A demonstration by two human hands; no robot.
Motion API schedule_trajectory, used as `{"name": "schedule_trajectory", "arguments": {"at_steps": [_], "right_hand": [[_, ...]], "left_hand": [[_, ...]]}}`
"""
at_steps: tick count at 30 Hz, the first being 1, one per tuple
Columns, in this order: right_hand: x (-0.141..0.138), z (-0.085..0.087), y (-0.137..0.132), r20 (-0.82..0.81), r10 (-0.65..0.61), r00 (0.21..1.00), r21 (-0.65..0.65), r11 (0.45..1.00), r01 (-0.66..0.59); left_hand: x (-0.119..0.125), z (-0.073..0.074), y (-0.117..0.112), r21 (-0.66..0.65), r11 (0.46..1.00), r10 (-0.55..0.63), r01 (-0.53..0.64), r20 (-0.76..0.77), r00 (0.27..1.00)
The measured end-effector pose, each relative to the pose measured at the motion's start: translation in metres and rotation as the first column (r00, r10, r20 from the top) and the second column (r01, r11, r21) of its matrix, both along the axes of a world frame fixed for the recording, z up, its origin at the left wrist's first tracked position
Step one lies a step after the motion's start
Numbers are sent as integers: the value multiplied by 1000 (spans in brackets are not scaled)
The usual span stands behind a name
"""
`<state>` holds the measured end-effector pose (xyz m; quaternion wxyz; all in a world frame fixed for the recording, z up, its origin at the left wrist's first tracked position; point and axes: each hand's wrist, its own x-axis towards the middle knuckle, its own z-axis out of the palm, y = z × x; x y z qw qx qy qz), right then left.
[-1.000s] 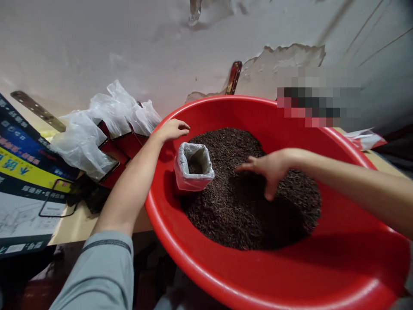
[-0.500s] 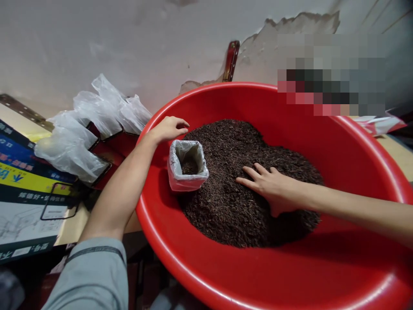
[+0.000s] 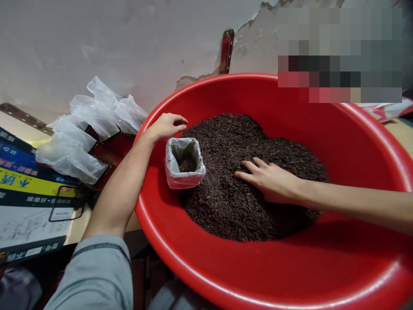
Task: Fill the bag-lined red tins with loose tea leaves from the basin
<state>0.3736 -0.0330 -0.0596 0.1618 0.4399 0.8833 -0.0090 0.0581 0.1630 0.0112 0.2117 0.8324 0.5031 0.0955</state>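
Observation:
A large red tub [image 3: 251, 271] holds a heap of dark, dry flakes [image 3: 226, 202] that look like loose tea leaves. At its left side stands a small square box lined with clear plastic [image 3: 184, 178], with its mouth up and a little of the dark stuff at its bottom. Just behind this box is my left hand [image 3: 168, 125], its fingers loosely bent with a gap to the thumb, holding nothing. My right hand [image 3: 271, 181] lies palm down on the heap with fingers spread; its thumb is hidden.
Left of the tub stand several dark red boxes with clear plastic bags [image 3: 97, 112] sticking out. A printed carton [image 3: 29, 211] is at the far left. Behind rises a peeling wall [image 3: 145, 47]. A blurred-out person [image 3: 338, 60] is at the upper right.
The view has shifted slightly. My right hand has slid a little over the heap and its thumb has gone from sight. My left hand stays behind the lined box.

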Motion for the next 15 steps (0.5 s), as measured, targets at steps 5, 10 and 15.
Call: {"name": "schedule_trajectory", "arguments": {"at_steps": [5, 10, 15], "right_hand": [[2, -4, 6, -32, 30, 999, 0, 1000, -30], [-4, -7, 27, -29, 114, 993, 43, 993, -113], [-11, -7, 53, -96, 111, 989, 62, 993, -105]], "left_hand": [[1, 2, -1, 6, 1000, -28, 28, -26, 999], [2, 3, -3, 11, 998, -63, 64, -66, 996], [-3, 1, -3, 15, 998, -53, 54, -14, 998]]}}
